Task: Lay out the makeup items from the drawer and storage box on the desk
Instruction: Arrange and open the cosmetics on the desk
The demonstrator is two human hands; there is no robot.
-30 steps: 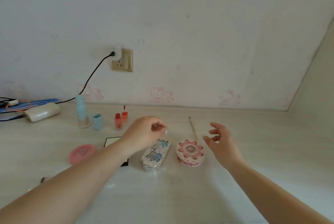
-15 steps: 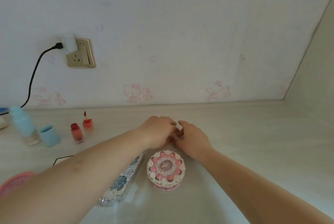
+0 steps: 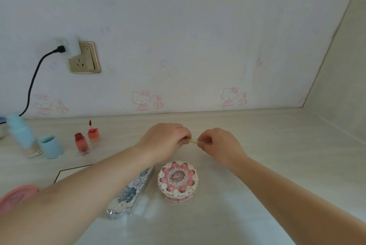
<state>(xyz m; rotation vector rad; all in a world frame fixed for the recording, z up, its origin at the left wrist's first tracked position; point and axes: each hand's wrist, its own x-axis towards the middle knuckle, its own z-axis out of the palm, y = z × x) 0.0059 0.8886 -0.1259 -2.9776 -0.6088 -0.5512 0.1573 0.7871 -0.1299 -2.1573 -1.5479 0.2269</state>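
Pale yellow and thin, the short stick-like makeup item sits between my two hands, just above the light wood-grain desk near its back edge. My left hand curls its fingers over one end, and my right hand pinches the other end between thumb and fingertips, so both hands grip the same stick and only its short middle stretch shows between them. I cannot tell what kind of item it is, since most of it is covered.

Just in front of my hands stands the round pink-and-white cake-shaped compact with a beaded lid, resting on the desk. Beside it on the left, partly under my left forearm, lies the long silver embossed palette with blue decoration.

Further left, two small red-orange lip tint bottles stand close together, the rear one with its applicator wand sticking up. Left of them is the light blue cylindrical cap, and next to that a pale blue-topped clear bottle. At the left edge lies the flat round coral-pink compact, with a white card outlined in black near it.

On the wall behind, a gold socket plate holds a white plug adapter with a black cable hanging down.
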